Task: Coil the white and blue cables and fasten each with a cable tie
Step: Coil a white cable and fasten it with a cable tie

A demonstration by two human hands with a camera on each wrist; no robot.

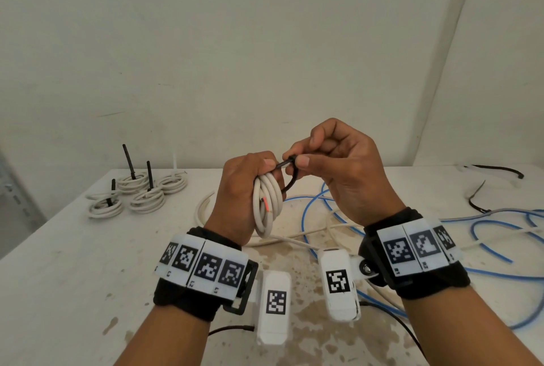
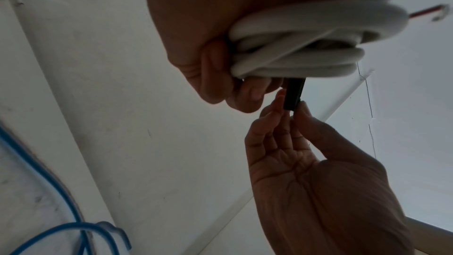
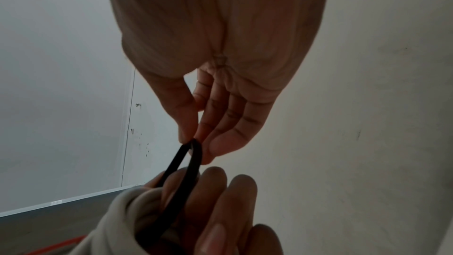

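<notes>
Head view: white coil [image 1: 266, 203] seemingly upright.

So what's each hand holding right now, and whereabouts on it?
The left hand grips the coiled white cable round its bundled loops. The right hand pinches the black cable tie at the top of its loop.

Stained white table [image 1: 73, 262] — bare off-white walls [image 1: 206, 41] behind
</notes>
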